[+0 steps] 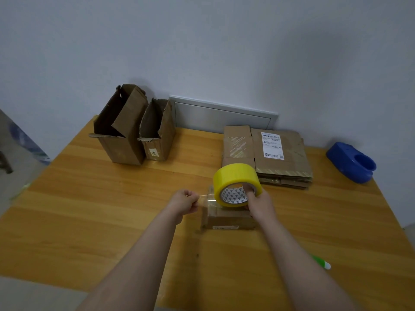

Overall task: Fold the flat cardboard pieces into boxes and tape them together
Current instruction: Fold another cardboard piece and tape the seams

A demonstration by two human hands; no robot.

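Left hand (185,199) pinches the end of the strip (207,197), right hand (258,204) grips the roll (235,178), fingers (248,189) through its core, just over the small box (229,218) mid-worktop (112,209). I'd keep it taut and centred on the seam before pressing down. Box looks brown, squat, flaps shut, label (225,227) on its near side.

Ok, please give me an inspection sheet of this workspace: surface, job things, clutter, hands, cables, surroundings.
Surface: wooden table.
Job's things: yellow tape roll at a small box; flat cardboard stack far right; tall open box and shorter open box far left.
Clutter: blue plastic object at right edge; green-white object beside right forearm.
Hands: left hand pinches the clear tape end; right hand holds the roll.
Cables: nothing seen.
Surroundings: grey wall; metal panel behind table.
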